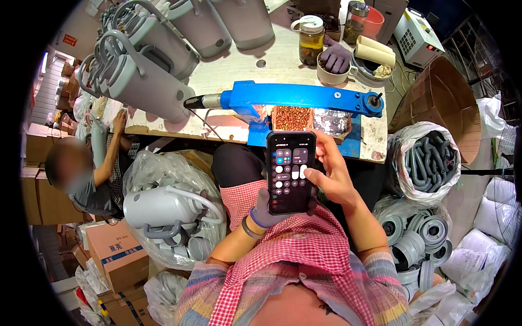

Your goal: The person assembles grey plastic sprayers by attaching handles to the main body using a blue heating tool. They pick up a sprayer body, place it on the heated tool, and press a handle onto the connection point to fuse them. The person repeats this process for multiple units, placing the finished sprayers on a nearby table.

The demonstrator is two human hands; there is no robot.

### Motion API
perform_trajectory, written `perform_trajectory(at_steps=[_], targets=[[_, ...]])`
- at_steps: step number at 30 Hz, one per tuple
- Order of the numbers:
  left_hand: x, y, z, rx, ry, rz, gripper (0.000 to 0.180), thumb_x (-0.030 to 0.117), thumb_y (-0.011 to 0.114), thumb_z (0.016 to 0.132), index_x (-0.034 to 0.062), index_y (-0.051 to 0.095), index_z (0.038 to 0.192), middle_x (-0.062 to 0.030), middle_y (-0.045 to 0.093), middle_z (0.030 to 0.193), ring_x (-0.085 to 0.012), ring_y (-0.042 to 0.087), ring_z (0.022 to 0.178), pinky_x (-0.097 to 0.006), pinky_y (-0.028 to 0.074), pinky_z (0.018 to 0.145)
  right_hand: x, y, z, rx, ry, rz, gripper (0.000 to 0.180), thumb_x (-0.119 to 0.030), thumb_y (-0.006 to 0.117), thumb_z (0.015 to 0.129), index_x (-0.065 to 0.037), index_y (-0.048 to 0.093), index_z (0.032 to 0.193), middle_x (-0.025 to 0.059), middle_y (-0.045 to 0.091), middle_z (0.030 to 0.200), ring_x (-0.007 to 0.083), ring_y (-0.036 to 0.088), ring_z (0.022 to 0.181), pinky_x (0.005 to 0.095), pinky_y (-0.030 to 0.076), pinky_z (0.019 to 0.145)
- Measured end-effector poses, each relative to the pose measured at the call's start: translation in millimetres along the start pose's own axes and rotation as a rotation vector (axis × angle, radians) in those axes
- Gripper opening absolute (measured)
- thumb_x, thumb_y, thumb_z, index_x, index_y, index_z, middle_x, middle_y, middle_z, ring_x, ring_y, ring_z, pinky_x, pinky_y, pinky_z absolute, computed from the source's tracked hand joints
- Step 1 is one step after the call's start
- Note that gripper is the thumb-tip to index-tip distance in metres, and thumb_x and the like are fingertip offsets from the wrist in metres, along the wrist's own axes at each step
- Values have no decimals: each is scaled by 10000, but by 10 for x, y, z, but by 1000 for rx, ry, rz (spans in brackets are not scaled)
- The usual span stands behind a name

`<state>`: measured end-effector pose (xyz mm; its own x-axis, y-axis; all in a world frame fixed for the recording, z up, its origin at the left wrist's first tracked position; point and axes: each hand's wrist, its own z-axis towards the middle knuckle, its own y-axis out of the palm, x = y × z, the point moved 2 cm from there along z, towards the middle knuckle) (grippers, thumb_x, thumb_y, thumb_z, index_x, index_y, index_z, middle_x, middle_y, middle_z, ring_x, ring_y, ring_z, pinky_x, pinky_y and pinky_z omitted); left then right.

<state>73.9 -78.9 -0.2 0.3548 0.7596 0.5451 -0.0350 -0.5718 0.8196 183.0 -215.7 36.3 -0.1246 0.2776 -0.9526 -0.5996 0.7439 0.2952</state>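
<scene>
A black smartphone (291, 202) is held upright over my lap, its lit screen showing a panel of control tiles and sliders. My left hand (263, 211), in a grey glove, is wrapped round its lower left side; most of those fingers are hidden behind it. On the phone's right edge my bare right hand (334, 176) is closed, the thumb on the screen by a white slider and the other fingers at the upper edge and partly behind. Just beyond the phone stands a blue powered tool arm (299, 95) above a tray of small copper-coloured parts (292, 118).
Grey kettle-like jugs (136, 81) crowd the table's left. A purple glove (336, 58) lies in a cup near a lidded jar (311, 41). Bags of grey handles (429, 160) and rings (416, 239) stand right, bagged jugs (163, 209) left. Another person (95, 179) works at far left.
</scene>
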Motion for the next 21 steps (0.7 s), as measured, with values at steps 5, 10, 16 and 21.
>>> perform_trajectory(at_steps=[5, 10, 16, 21], targets=[[-53, -121, -47, -15, -21, -11, 1175, 883, 575, 680, 86, 308, 1501, -168, 533, 1343, -361, 611, 1130, -533, 528, 905, 15, 82, -4, 16, -12, -15, 888, -103, 756, 753, -15, 278, 1496, 112, 512, 1281, 178, 539, 1113, 334, 423, 1012], [-128, -211, -141, 122, -49, -40, 1164, 828, 615, 714, 89, 248, 1535, -158, 383, 1512, -351, 443, 1356, -586, 377, 1116, -106, 226, -14, 66, 9, -79, 1056, -124, 831, 687, -19, 190, 1519, 152, 509, 1298, 217, 566, 1159, 347, 486, 987], [-166, -287, -153, 131, -1, 24, 1154, 804, 619, 739, 82, 222, 1547, -162, 355, 1533, -327, 410, 1386, -509, 347, 1159, -83, 253, -17, 22, 41, -24, 1242, -142, 869, 642, -26, 42, 1561, 185, 498, 1336, 254, 563, 1193, 360, 476, 1018], [-73, -171, -66, 21, 40, -70, 1136, 790, 606, 758, 73, 218, 1550, -172, 358, 1531, -334, 423, 1378, -503, 382, 1135, -31, 80, -100, -197, 11, -112, 1365, -47, 861, 608, -57, -104, 1572, 193, 361, 1523, 302, 385, 1409, 409, 307, 1163]])
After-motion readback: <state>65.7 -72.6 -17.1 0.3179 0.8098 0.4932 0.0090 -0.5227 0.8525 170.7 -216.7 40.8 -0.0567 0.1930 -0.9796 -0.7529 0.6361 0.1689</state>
